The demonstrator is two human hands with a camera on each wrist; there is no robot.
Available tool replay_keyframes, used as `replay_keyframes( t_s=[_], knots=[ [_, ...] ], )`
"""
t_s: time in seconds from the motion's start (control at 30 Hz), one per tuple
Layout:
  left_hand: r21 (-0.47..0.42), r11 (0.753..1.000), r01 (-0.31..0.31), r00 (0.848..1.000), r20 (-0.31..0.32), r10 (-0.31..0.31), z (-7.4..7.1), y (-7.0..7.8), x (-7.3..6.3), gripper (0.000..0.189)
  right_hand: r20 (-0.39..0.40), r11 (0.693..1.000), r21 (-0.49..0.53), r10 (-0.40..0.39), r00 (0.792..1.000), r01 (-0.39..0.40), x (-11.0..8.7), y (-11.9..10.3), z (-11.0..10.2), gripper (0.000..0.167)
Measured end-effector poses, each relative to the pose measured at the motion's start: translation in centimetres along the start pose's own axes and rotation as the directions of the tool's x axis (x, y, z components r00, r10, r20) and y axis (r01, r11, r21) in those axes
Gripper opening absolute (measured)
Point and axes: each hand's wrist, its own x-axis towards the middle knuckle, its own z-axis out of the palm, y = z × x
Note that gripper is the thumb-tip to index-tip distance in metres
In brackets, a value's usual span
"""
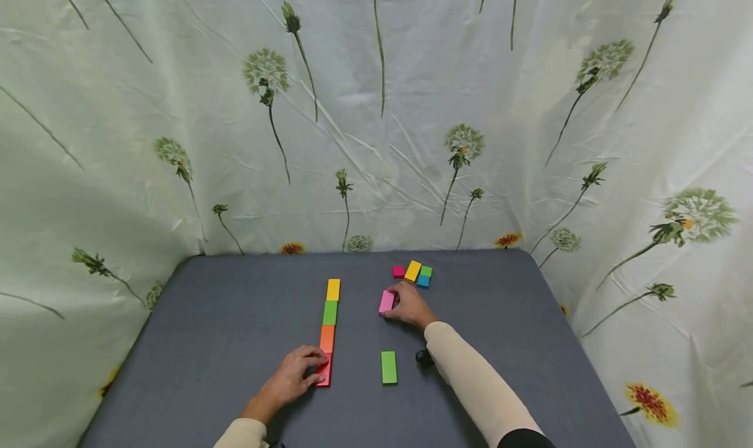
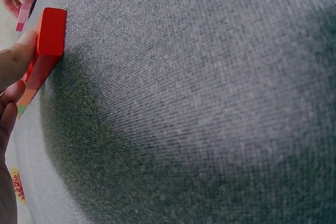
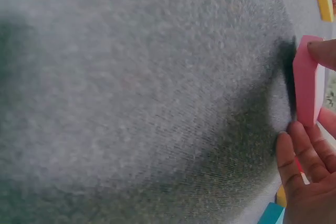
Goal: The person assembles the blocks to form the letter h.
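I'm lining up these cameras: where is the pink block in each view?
Head: the pink block is below the middle, barely right of centre.
Left wrist: top left corner.
Right wrist: near the right edge, around mid-height.
Shared landmark: the right hand holding it.

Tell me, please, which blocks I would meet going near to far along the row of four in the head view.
Red rectangular block, orange rectangular block, green rectangular block, yellow rectangular block.
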Motion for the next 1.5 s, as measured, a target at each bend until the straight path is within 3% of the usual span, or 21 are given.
replay_keyframes(
  t_s=[0.1, 0.27, 0.4, 0.67, 0.83, 1.13, 1.5],
  knots=[
    [-0.002, 1.000, 0.012, 1.000, 0.012, -0.012, -0.1, 0.0, 0.0, 0.027, 0.034, 1.000, -0.007, -0.017, 0.999, 0.018, -0.5, -0.1, -0.2, 0.058],
    [0.010, 0.998, -0.062, 0.997, -0.042, 0.062, 0.0, -0.5, 0.0, 0.025, 0.078, 0.997, -0.028, -0.064, 0.995, 0.066, -1.3, -0.4, -0.4, 0.057],
    [0.020, 0.996, -0.084, 0.994, -0.065, 0.085, 0.0, -0.7, -0.1, 0.025, 0.116, 0.994, -0.033, -0.103, 0.988, 0.107, -2.1, -0.8, -0.4, 0.055],
    [0.023, 1.000, -0.016, 1.000, -0.009, 0.016, 0.0, -0.6, 0.0, 0.026, 0.193, 0.982, -0.046, -0.173, 0.966, 0.185, -3.5, -1.1, -0.3, 0.052],
    [0.027, 1.000, 0.001, 1.000, 0.001, -0.001, 0.0, -0.4, 0.0, 0.025, 0.228, 0.982, -0.033, -0.173, 0.958, 0.185, -4.0, -0.8, 0.0, 0.051],
    [0.013, 1.000, 0.018, 0.999, 0.032, -0.018, -0.2, -0.1, 0.1, 0.025, 0.222, 0.986, 0.007, -0.163, 0.961, 0.166, -4.8, -0.3, 0.5, 0.054],
    [0.023, 1.000, -0.008, 1.000, 0.008, 0.007, -0.1, 0.0, 0.2, 0.024, 0.202, 0.981, 0.038, -0.192, 0.960, 0.189, -5.3, 0.4, 0.4, 0.054]
  ],
)
